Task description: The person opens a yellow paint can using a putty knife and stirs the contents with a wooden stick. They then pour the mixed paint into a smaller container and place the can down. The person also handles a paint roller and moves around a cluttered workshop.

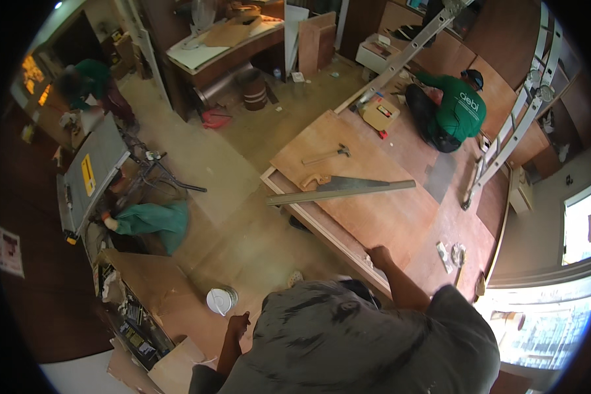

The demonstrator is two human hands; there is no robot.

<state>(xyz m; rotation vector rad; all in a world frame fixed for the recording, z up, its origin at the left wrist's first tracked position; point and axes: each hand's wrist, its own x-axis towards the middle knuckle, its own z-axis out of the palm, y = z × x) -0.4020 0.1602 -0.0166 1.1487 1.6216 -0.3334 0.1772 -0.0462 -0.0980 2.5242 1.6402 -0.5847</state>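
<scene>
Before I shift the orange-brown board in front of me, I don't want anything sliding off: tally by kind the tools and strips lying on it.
Hammer: 1
Handsaw: 1
Long strip, sticking out past the board's left edge: 1
Total: 3

Table saw (105, 167): grey top, yellow strip; stands at left. Cloth bag (157, 222): green, below the saw. Bin (253, 92): brown, cylindrical; red plastic item (215, 119) near it. Ladder (515, 136): metal, at right. Co-worker (461, 111): green top, sits beside the ladder. Wall paper (8, 251): printed.
</scene>
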